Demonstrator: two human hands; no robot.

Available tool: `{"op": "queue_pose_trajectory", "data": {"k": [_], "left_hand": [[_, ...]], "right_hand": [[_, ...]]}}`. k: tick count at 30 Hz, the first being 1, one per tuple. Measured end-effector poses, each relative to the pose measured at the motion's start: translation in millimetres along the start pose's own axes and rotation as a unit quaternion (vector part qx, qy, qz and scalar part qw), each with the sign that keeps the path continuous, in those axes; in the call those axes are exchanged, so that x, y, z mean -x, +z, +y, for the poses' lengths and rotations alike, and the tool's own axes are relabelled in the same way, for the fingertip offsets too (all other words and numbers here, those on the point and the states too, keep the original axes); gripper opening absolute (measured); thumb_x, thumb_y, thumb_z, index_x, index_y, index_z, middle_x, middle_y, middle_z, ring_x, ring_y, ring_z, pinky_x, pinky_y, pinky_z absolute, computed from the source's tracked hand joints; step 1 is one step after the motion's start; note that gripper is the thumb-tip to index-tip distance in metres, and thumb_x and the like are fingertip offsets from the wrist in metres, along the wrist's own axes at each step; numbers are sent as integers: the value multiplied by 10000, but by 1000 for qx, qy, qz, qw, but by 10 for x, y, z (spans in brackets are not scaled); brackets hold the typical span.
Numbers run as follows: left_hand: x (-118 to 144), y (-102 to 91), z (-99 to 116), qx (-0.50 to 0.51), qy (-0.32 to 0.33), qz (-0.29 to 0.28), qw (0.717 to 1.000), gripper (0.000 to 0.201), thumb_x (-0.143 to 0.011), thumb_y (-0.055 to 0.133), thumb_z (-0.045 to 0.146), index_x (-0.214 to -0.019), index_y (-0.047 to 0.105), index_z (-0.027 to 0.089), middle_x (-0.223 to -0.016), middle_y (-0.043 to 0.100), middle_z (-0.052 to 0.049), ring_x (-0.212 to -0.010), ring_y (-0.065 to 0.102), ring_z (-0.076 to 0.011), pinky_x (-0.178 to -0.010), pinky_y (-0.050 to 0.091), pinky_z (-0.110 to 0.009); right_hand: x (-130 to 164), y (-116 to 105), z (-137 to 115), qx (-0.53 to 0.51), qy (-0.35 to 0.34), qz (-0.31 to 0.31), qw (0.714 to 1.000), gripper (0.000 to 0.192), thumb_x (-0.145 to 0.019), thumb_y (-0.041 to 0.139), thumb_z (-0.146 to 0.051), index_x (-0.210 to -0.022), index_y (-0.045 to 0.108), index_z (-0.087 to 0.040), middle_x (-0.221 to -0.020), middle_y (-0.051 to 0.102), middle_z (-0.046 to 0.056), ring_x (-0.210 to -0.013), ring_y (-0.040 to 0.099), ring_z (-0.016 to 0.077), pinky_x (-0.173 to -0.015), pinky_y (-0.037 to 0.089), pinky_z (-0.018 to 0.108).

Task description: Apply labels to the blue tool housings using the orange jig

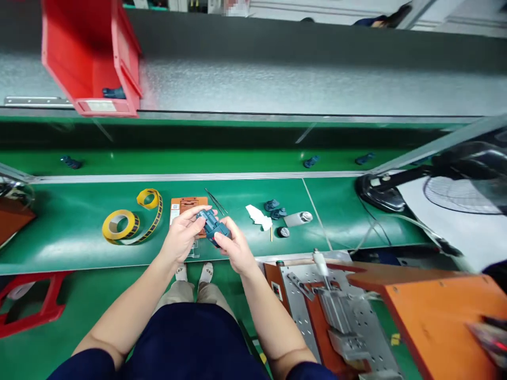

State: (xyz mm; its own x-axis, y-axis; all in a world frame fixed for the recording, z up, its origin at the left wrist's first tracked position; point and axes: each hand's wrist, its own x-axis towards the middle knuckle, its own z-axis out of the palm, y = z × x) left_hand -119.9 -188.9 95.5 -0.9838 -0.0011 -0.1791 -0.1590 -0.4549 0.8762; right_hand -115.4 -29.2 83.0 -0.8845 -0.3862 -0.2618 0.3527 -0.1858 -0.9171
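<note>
One dark blue part (214, 228) fills my attention on the head feed, held up over the near side of the green surface (253, 191). The left hand (181, 233) pinches its upper left end, thumb and fingers drawn narrow; the right hand (236, 248) grips its lower right end, thumb pressed on top. I would call the work on this piece midway, as both hands are on it and it has not been set down; which steps are done, I can't say. Two similar parts (279, 213) lie near the white bottle (298, 219), three more on the green strip (178, 161) beyond the rail, and another in the red bin (85, 79). Whether those are finished or waiting doesn't show.

My view has gaps: fingers cover both ends of the part, and the right hand's fingertips are mostly hidden beneath it. A red spot by that thumb is too small for me to identify. The orange block (192, 201) is partly behind the left hand, the orange housing (447, 306) at right is cut off and blurred, and a person (372, 22) at the top is barely in frame
</note>
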Motion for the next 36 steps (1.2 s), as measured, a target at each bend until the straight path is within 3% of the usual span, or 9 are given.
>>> {"op": "queue_pose_trajectory", "data": {"k": [6,11,14,17,21,26,29,32,36], "left_hand": [[18,414,-10,5,-21,-74,997,413,-740,839,409,-1078,743,191,-1051,768,-121,-879,711,-232,-782,546,-347],[29,706,-65,-84,76,-61,992,287,-813,740,432,-965,725,189,-832,698,-32,-731,612,-155,-685,486,-267],[55,864,-12,-189,137,-35,972,251,-880,622,421,-768,646,197,-713,588,11,-676,530,-139,-642,435,-249],[95,954,117,-312,143,-31,939,277,-889,581,410,-704,587,204,-692,552,22,-669,507,-144,-654,414,-262],[113,956,258,-416,149,-27,896,270,-898,565,411,-715,583,213,-670,557,35,-651,511,-144,-644,383,-268],[42,841,307,-456,172,-57,871,255,-906,555,390,-720,578,217,-703,583,32,-694,531,-150,-677,371,-275],[-16,749,324,-414,168,-97,889,243,-911,558,394,-753,597,214,-736,594,24,-717,543,-153,-700,400,-273],[-66,648,321,-342,151,-139,917,252,-918,570,428,-823,637,205,-800,641,3,-766,585,-162,-738,452,-272],[-73,515,260,-204,88,-201,954,326,-930,584,493,-1038,681,201,-1004,711,-65,-963,654,-204,-842,512,-302]], "right_hand": [[320,-58,-234,-164,-22,60,984,357,-795,678,-503,-854,453,-233,-675,431,-78,-468,228,35,-395,80,144],[508,-90,-378,-267,41,5,963,420,-810,657,-594,-924,468,-236,-652,440,-70,-454,246,43,-391,80,149],[612,-80,-351,-229,55,16,972,494,-840,580,-699,-927,474,-224,-611,450,-60,-453,259,54,-396,86,166],[718,-89,-319,-81,-14,64,995,445,-922,487,-678,-954,502,-235,-627,499,-32,-472,322,83,-407,157,196],[789,-85,-338,140,-93,96,981,378,-1011,365,-582,-1073,545,-255,-756,576,17,-552,453,138,-468,339,267],[741,60,-370,251,-119,144,950,349,-1036,316,-503,-1103,544,-247,-879,643,51,-781,619,209,-680,493,349],[732,180,-379,282,-115,184,935,332,-1000,447,-483,-1193,538,-229,-983,674,62,-889,643,223,-794,523,385],[764,279,-370,255,-114,187,942,516,-904,635,-437,-1351,477,-231,-1147,667,83,-922,664,215,-810,561,377],[823,370,-334,211,-147,234,938,572,-874,683,-404,-1380,469,-241,-1249,641,98,-876,691,185,-797,603,357]]}}
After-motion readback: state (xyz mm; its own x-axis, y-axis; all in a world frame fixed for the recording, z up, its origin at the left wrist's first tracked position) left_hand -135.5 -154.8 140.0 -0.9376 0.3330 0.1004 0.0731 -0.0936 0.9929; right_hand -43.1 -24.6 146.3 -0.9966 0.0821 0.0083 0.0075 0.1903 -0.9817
